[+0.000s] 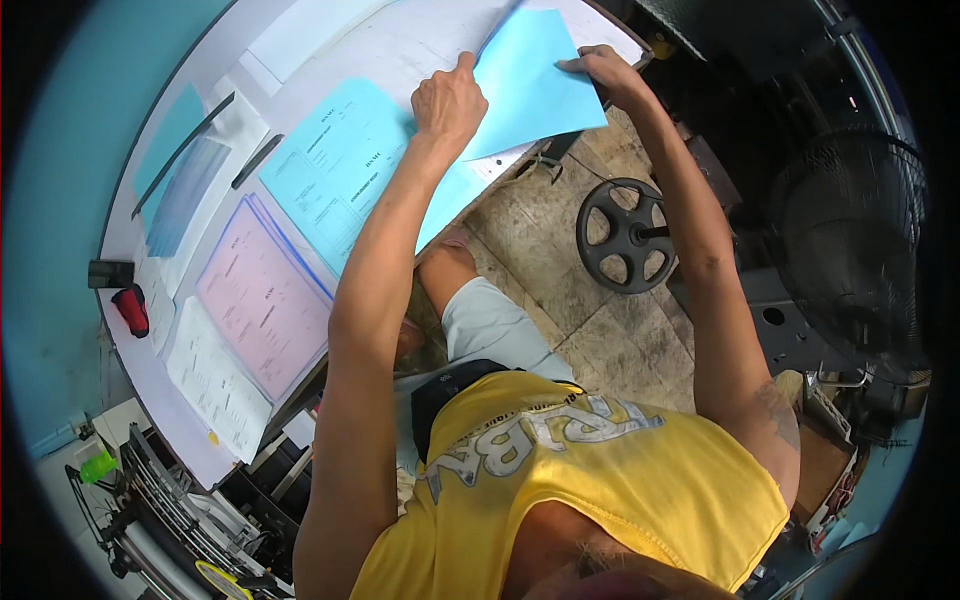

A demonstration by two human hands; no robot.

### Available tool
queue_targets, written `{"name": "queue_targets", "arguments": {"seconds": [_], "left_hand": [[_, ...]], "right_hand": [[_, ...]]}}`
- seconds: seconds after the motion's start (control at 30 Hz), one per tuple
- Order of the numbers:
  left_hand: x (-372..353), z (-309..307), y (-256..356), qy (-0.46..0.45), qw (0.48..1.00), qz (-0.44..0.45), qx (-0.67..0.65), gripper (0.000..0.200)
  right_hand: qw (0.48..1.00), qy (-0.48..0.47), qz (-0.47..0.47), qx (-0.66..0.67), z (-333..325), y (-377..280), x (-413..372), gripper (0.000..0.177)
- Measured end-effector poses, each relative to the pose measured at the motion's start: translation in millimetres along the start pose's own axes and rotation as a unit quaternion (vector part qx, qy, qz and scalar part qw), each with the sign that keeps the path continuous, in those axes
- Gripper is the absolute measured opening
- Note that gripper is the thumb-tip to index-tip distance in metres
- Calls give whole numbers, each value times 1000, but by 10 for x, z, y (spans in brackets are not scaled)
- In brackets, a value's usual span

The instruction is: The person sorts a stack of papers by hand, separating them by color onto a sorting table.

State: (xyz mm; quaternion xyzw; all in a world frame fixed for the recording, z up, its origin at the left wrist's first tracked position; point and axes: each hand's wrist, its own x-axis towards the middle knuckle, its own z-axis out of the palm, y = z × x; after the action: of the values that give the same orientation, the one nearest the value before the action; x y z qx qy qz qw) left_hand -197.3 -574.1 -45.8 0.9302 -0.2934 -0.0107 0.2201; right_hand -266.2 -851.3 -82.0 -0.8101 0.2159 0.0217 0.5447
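A plain light-blue paper sheet lies across the far right part of the table, its right corner past the edge. My left hand is closed at the sheet's left edge, with the fingers curled and the knuckles up; its fingertips are partly hidden. At the right edge, my right hand pinches the same sheet, thumb on top and the other fingers mostly out of sight. Beside my left forearm are printed blue forms, partly covered by the arm.
Pink printed forms and white printed forms lie on the table to the left. A black strip and a red-and-black item lie there too. A black handwheel and a fan stand at right.
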Motion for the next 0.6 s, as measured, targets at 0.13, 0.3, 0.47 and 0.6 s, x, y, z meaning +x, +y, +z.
{"name": "queue_targets", "arguments": {"seconds": [0.13,0.3,0.47,0.6], "left_hand": [[309,115,-292,28,977,-41,-206,37],[661,161,-468,-85,952,-175,-236,40],[394,187,20,69,991,-49,-108,33],[251,-120,131,174,962,-8,-212,26]], "right_hand": [[834,151,-224,-481,367,-302,-393,41],[848,201,-308,-381,406,-146,-252,35],[917,191,-219,-273,416,-272,54,35],[884,306,-318,-153,304,-551,-62,30]]}}
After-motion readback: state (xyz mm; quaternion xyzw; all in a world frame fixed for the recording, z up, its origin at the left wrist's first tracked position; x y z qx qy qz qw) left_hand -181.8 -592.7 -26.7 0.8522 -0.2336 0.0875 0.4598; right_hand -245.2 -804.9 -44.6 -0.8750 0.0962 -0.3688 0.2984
